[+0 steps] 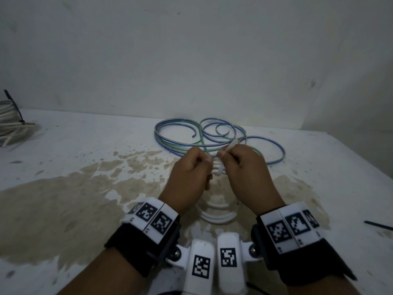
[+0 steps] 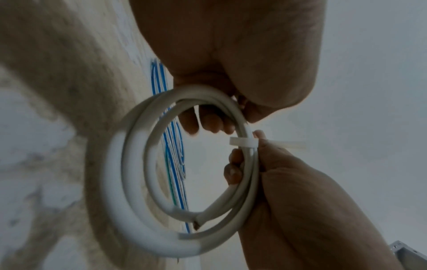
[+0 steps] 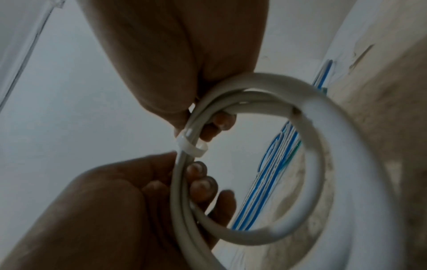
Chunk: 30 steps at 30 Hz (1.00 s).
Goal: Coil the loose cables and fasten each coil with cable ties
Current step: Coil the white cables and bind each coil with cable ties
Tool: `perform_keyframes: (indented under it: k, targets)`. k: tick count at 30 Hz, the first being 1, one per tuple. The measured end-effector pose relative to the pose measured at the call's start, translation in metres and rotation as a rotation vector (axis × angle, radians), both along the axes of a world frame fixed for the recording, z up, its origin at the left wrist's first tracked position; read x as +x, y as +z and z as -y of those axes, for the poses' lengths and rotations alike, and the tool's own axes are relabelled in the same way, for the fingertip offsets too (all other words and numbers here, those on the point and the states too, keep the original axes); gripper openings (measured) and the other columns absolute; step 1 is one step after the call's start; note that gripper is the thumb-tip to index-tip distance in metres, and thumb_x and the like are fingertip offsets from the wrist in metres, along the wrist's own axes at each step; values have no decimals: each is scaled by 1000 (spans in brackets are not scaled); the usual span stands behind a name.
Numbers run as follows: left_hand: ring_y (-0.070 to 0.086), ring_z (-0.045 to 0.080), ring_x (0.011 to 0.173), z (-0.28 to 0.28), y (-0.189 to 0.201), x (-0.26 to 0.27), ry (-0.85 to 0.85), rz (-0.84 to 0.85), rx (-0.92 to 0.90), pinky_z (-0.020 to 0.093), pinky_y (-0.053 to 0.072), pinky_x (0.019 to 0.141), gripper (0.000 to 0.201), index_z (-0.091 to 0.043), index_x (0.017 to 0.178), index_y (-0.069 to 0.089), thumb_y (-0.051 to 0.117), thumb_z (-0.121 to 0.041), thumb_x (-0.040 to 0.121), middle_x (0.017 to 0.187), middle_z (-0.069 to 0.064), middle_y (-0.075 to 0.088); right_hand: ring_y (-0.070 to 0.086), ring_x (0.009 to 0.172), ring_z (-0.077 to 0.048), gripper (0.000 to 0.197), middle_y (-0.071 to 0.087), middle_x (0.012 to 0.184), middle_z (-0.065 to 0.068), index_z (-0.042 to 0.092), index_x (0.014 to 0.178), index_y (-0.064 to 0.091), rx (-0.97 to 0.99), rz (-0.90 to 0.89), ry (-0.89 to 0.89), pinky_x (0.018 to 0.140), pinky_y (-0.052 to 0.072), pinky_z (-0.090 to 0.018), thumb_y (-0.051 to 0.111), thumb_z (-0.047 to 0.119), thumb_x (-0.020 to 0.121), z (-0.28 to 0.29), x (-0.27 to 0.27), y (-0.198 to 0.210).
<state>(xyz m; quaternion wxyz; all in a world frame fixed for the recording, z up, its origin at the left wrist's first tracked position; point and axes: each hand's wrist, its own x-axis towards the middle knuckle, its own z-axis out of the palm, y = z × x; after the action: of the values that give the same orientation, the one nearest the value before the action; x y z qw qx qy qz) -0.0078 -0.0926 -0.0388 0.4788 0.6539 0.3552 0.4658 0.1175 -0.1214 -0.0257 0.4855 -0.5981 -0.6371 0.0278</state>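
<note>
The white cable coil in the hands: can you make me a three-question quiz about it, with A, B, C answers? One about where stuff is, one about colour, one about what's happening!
1. Where do the loose blue and green cables lie?
A. On the table beyond the hands
B. Inside a box
C. Around a wrist

2. What colour is the cable tie around the white coil?
A. Red
B. White
C. Yellow

3. What is going on with the white coil?
A. It lies untouched on the table
B. It hangs from a hook
C. Both hands hold it

Answers:
1 A, the head view shows them on the table by the wall.
2 B, the pale band wraps the strands.
3 C, the left hand and right hand grip it on either side of the tie.
</note>
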Motion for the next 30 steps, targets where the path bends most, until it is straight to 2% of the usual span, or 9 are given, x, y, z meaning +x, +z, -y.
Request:
perform_keyframes:
  k: [3, 5, 8, 10, 13, 17, 23, 26, 30]
  targets:
    - [42, 6, 40, 3, 3, 1, -42, 34, -44, 19, 36, 45, 16, -14, 81, 50, 49, -18, 96, 55, -5, 52, 47, 60, 2, 40, 40, 53, 8, 24, 56, 44, 30, 8, 7, 55, 32, -9, 57, 13, 92, 1, -1, 0]
    - [40, -1, 38, 4, 4, 3, -53, 34, -18, 13, 30, 42, 10, -18, 87, 54, 51, -22, 95, 55, -9, 53, 51, 61, -2, 31, 50, 56, 7, 24, 62, 55, 32, -55, 22, 55, 36, -10, 59, 13, 91, 2, -2, 1]
    - [44, -4, 39, 5, 5, 4, -59, 75, 1, 8, 31, 42, 7, -16, 94, 60, 53, -18, 94, 67, -3, 58, 58, 63, -5, 15, 61, 63, 8, 17, 73, 66, 44, -230, 25, 59, 45, -15, 63, 12, 86, 3, -1, 2]
    - [44, -5, 38, 4, 6, 2, -47, 100, -8, 5, 31, 42, 9, -10, 97, 62, 55, -13, 93, 68, -1, 57, 58, 68, 0, 15, 62, 67, 13, 18, 74, 68, 83, -198, 30, 61, 41, -8, 64, 10, 85, 4, -2, 2]
    - [42, -3, 37, 4, 7, 1, -25, 96, -16, 7, 30, 41, 6, -8, 93, 63, 57, -9, 91, 66, 0, 56, 56, 75, 4, 16, 58, 73, 19, 26, 77, 64, 212, -102, 61, 69, 41, -9, 65, 11, 85, 5, -2, 4]
    - [40, -3, 37, 1, 7, 2, -9, 70, -28, 9, 28, 39, 9, -14, 82, 58, 57, -8, 88, 63, -6, 56, 50, 69, -3, 18, 52, 68, 10, 23, 76, 58, 364, 7, 87, 69, 38, -11, 64, 9, 86, 10, -3, 13]
    - [29, 5, 37, 1, 0, 1, -71, 79, -193, 17, 24, 39, 11, -17, 84, 52, 51, -12, 94, 55, -6, 43, 63, 71, -3, 18, 66, 78, 6, 23, 73, 61, -33, -222, 154, 67, 47, -15, 65, 11, 87, 7, 3, 9]
    - [27, 6, 38, 1, 3, 3, -106, 141, -264, 17, 23, 40, 19, -15, 80, 46, 43, -5, 95, 59, 1, 37, 61, 72, -4, 17, 66, 76, 6, 20, 75, 61, 36, -137, 96, 67, 45, -10, 65, 7, 86, 6, 7, 6]
    - [31, 11, 42, -2, -1, 3, -30, 50, -193, 22, 28, 44, 19, -15, 79, 47, 44, -9, 96, 59, 0, 40, 59, 72, 0, 10, 62, 70, 9, 11, 75, 67, 102, -20, 120, 67, 41, -5, 64, 4, 82, 8, 5, 6]
